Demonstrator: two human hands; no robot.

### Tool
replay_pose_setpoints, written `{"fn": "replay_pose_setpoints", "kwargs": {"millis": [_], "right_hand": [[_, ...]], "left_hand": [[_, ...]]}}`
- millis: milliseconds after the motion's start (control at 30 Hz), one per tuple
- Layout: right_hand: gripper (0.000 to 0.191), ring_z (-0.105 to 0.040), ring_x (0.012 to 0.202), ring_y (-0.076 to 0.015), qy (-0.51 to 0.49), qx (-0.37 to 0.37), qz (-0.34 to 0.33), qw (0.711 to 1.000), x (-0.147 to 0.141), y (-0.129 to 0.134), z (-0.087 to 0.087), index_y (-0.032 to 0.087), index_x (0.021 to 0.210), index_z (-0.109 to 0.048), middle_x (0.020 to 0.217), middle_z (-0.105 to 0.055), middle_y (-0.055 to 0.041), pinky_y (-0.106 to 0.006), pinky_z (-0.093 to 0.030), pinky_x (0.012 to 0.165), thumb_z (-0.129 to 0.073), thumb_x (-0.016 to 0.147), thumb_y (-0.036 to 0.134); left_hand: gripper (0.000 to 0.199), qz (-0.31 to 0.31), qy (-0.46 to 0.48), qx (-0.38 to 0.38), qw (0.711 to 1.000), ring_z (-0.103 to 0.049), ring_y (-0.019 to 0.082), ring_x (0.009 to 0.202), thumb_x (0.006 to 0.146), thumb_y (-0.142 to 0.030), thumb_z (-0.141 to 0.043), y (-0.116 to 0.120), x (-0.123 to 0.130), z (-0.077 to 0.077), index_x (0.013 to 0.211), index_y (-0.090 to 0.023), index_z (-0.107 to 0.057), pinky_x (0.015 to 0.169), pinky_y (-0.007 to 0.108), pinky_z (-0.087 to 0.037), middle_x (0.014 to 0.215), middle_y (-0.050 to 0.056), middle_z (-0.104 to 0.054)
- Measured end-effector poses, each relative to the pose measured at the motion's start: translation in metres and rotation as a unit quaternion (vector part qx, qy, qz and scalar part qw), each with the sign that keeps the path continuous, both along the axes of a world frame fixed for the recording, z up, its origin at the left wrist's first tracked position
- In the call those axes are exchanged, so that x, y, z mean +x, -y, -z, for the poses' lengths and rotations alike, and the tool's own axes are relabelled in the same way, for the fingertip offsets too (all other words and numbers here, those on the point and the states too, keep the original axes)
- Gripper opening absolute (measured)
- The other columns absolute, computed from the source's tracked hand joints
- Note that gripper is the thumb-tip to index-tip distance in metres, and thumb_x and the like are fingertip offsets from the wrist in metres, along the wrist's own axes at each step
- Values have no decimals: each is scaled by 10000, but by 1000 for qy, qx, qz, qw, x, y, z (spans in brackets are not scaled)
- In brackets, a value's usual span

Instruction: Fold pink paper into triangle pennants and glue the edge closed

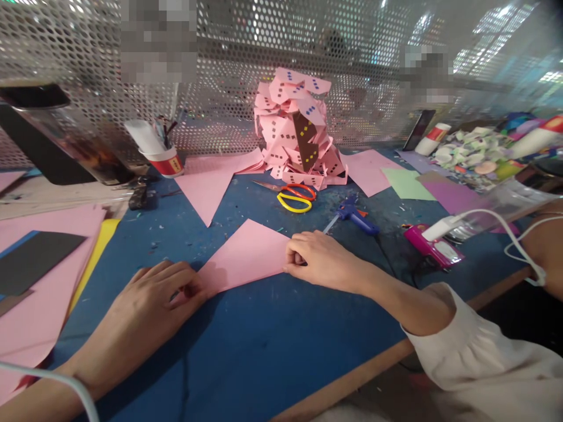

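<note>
A pink paper sheet point(246, 255) with a pointed top is stretched between my hands, low over the blue tabletop. My left hand point(165, 293) pinches its left end between thumb and fingers. At the right corner, my right hand point(316, 258) grips the sheet with curled fingers. Just beyond lie scissors point(294, 199) with red and yellow handles. Right of them rests a blue glue gun point(356, 215), its nozzle end hidden from clear view. Behind stands a pile of folded pink paper pieces point(292, 132) marked with small dark squares.
Pink sheets point(30, 328) and dark pieces point(39, 258) lie at left. A cup of tools point(162, 161) and a tall clear container point(83, 140) stand behind them. At right are a magenta device point(433, 246) with a white cable, coloured sheets and a heap of small pieces point(470, 149). Perforated metal point(229, 76) borders the back.
</note>
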State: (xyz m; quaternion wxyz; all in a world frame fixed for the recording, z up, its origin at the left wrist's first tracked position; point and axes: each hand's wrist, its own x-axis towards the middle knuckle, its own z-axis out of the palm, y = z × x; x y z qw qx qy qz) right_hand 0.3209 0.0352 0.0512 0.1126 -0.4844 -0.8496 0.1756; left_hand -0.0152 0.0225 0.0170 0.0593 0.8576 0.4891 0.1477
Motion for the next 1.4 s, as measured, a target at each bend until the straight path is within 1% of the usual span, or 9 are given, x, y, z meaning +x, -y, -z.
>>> {"fn": "replay_pose_setpoints", "kwargs": {"millis": [100, 200, 367, 500, 567, 700, 900, 1133, 1400], "right_hand": [[123, -572, 773, -146, -1, -4, 1, 1000, 2, -2, -1, 205, 798, -625, 859, -695, 13, -302, -333, 739, -700, 893, 223], [149, -620, 824, -155, -14, -35, -9, 999, 6, -6, -2, 203, 814, -654, 897, -719, -8, -288, -355, 730, -637, 957, 242], [349, -655, 876, -168, -34, -74, -29, 996, 13, -10, -7, 190, 860, -717, 943, -733, -48, -282, -381, 747, -482, 1072, 335], [270, -634, 813, -151, -48, -79, -45, 995, 13, -8, -10, 204, 868, -711, 896, -716, -9, -269, -386, 727, -686, 966, 454], [207, -627, 810, -144, -49, -74, -49, 995, 12, -8, -10, 208, 857, -701, 893, -713, 5, -266, -387, 731, -757, 917, 398], [121, -624, 814, -146, -39, -69, -48, 996, 12, -9, -9, 205, 837, -692, 899, -715, -5, -267, -387, 719, -717, 935, 272], [126, -629, 838, -147, -32, -51, -46, 997, 11, -9, -7, 198, 840, -702, 917, -724, -13, -271, -384, 728, -697, 954, 251], [133, -643, 855, -149, -32, -51, -41, 997, 11, -8, -6, 195, 847, -704, 938, -731, -23, -271, -388, 744, -671, 967, 241], [157, -603, 770, -133, -4, -35, -36, 999, 9, -6, -9, 191, 788, -659, 875, -705, -2, -283, -358, 710, -666, 943, 212]], "left_hand": [[437, -2, 1, -5, 1000, -618, 224, 809, 962, -641, -499, 0, 1, -2, 789, -266, -643, 791, 362, -386, 812, -2, -680], [436, -3, 9, -3, 1000, -613, 221, 786, 952, -642, -515, 0, 0, -2, 765, -267, -637, 785, 359, -393, 789, -5, -670], [425, -4, 16, 2, 1000, -610, 231, 790, 954, -636, -519, -2, -1, 0, 774, -269, -634, 789, 361, -392, 773, -5, -650], [455, -1, 12, -2, 1000, -607, 230, 783, 961, -657, -495, -2, 1, 0, 764, -269, -630, 784, 363, -388, 769, -3, -649], [476, -1, 14, -1, 1000, -609, 228, 788, 956, -680, -489, -2, 2, -1, 761, -270, -630, 782, 360, -388, 771, -4, -651], [518, -7, 19, -1, 1000, -609, 227, 765, 956, -715, -458, -1, 2, -2, 756, -271, -634, 772, 364, -391, 761, -7, -649], [442, 4, 5, 3, 1000, -616, 228, 791, 964, -657, -507, -1, -3, 1, 785, -272, -630, 791, 369, -390, 779, -13, -656], [439, 12, 12, 15, 1000, -615, 226, 793, 967, -656, -514, -2, -1, 2, 788, -272, -629, 799, 368, -388, 784, -12, -658], [444, 3, 21, 7, 1000, -622, 230, 790, 957, -657, -509, -1, 1, -1, 784, -268, -636, 795, 366, -395, 777, -9, -660]]}}
